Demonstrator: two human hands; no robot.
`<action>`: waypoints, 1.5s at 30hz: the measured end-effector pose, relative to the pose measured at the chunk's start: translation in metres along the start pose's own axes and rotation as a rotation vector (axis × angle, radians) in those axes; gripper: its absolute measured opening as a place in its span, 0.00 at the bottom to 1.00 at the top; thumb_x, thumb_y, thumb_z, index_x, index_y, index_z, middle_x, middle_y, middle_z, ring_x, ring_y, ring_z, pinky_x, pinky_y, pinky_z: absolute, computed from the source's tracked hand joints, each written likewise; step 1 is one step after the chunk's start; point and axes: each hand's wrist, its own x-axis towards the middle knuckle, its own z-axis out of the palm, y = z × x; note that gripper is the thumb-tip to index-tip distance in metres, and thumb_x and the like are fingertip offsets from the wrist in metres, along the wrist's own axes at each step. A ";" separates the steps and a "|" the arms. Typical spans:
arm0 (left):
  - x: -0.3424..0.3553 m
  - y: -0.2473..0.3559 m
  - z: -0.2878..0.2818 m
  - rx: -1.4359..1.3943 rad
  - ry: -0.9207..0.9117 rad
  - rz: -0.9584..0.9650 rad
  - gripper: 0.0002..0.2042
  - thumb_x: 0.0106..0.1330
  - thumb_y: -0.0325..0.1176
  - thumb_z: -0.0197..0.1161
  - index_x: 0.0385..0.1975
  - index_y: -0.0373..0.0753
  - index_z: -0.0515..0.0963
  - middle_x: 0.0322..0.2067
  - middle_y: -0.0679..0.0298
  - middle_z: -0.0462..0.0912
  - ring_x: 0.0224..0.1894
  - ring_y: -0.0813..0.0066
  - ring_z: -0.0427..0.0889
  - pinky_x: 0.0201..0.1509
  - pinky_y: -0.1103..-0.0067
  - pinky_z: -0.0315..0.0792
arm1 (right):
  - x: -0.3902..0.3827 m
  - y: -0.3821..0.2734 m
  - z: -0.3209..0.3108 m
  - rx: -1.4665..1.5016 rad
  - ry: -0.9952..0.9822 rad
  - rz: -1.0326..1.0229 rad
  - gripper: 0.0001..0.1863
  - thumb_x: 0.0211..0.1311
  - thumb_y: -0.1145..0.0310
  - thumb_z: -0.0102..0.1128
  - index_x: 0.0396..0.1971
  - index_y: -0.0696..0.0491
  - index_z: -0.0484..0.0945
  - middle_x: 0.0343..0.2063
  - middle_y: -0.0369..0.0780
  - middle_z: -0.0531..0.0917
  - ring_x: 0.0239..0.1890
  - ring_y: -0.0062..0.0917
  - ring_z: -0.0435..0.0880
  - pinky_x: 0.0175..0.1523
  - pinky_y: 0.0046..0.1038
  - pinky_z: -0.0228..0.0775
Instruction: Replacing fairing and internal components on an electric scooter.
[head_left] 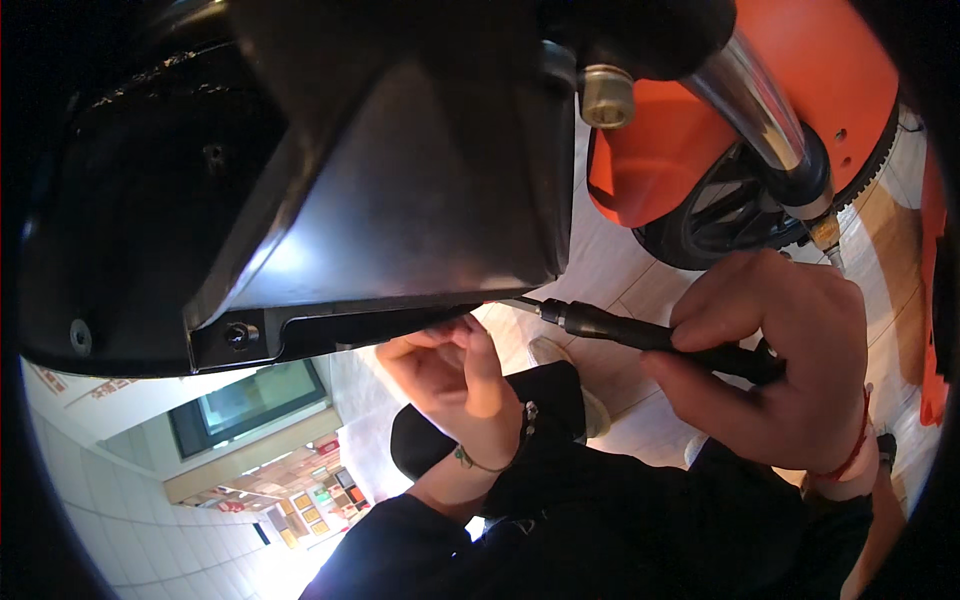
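Note:
My right hand (800, 350) is wrapped round the black handle of a screwdriver (615, 326), which points left. Its thin metal shaft reaches the lower edge of a large glossy black body panel (420, 190); the tip is hidden there. Just below that edge is my left hand (450, 375), palm turned up and fingers bent in by the thumb. The panel covers some of its fingertips, and whatever they may pinch cannot be made out. A screw (240, 336) sits in a recess at the panel's lower left.
An orange mudguard (690, 150) arches over a black-tyred wheel (720, 210) at the upper right, beside a chrome fork tube (755, 100). A brass-coloured bolt (607, 97) juts down near the panel. Wood-look floor (650, 285) lies beneath. Shelves (300, 490) stand at the lower left.

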 end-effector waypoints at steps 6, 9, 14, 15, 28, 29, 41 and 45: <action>-0.013 0.021 -0.011 -0.237 -0.458 -0.490 0.16 0.65 0.40 0.51 0.41 0.31 0.66 0.27 0.58 0.73 0.25 0.74 0.70 0.31 0.80 0.67 | 0.004 -0.001 -0.003 -0.027 -0.021 0.011 0.12 0.35 0.80 0.66 0.20 0.56 0.71 0.16 0.40 0.76 0.17 0.23 0.78 0.21 0.19 0.64; -0.011 0.026 0.001 -0.421 -0.518 -0.672 0.20 0.66 0.43 0.50 0.46 0.30 0.65 0.27 0.58 0.73 0.23 0.75 0.69 0.29 0.80 0.67 | 0.005 -0.002 -0.003 -0.019 -0.018 0.020 0.11 0.35 0.79 0.66 0.19 0.56 0.71 0.16 0.39 0.76 0.17 0.23 0.77 0.21 0.19 0.64; -0.006 0.026 0.022 -1.005 -0.381 -0.912 0.21 0.68 0.41 0.46 0.52 0.31 0.63 0.27 0.63 0.73 0.24 0.78 0.68 0.27 0.81 0.65 | 0.007 -0.004 -0.005 -0.035 -0.021 0.022 0.11 0.34 0.79 0.66 0.18 0.56 0.71 0.16 0.39 0.76 0.17 0.24 0.78 0.22 0.20 0.65; -0.005 0.026 0.024 -0.995 -0.392 -0.902 0.21 0.68 0.41 0.46 0.52 0.31 0.63 0.27 0.63 0.73 0.24 0.78 0.68 0.27 0.81 0.65 | 0.007 -0.004 -0.005 -0.029 -0.018 0.022 0.11 0.34 0.79 0.66 0.18 0.56 0.71 0.16 0.39 0.76 0.17 0.24 0.78 0.23 0.20 0.65; -0.005 0.028 0.027 -0.803 -0.327 -0.830 0.17 0.70 0.37 0.43 0.49 0.29 0.66 0.27 0.63 0.75 0.23 0.81 0.72 0.29 0.80 0.71 | 0.009 -0.006 -0.001 0.055 0.028 0.082 0.11 0.38 0.78 0.66 0.19 0.56 0.70 0.16 0.37 0.75 0.17 0.17 0.75 0.23 0.16 0.64; -0.005 0.028 0.027 -0.817 -0.311 -0.843 0.17 0.70 0.37 0.43 0.48 0.29 0.67 0.27 0.63 0.75 0.23 0.81 0.72 0.29 0.79 0.71 | 0.009 -0.006 -0.001 0.078 0.038 0.105 0.12 0.39 0.78 0.66 0.19 0.56 0.69 0.16 0.36 0.75 0.17 0.16 0.74 0.22 0.15 0.63; -0.003 0.030 0.028 -0.740 -0.272 -0.791 0.16 0.69 0.37 0.42 0.45 0.28 0.68 0.27 0.61 0.77 0.21 0.79 0.74 0.28 0.79 0.75 | 0.007 -0.007 0.007 0.209 0.107 0.130 0.13 0.40 0.77 0.66 0.21 0.55 0.68 0.17 0.35 0.74 0.17 0.11 0.70 0.22 0.13 0.58; -0.002 0.030 0.027 -0.680 -0.270 -0.784 0.16 0.69 0.37 0.43 0.44 0.29 0.69 0.26 0.60 0.78 0.21 0.78 0.75 0.27 0.79 0.76 | 0.008 -0.009 0.005 0.234 0.110 0.147 0.13 0.41 0.77 0.66 0.21 0.55 0.67 0.17 0.34 0.73 0.17 0.10 0.69 0.22 0.13 0.57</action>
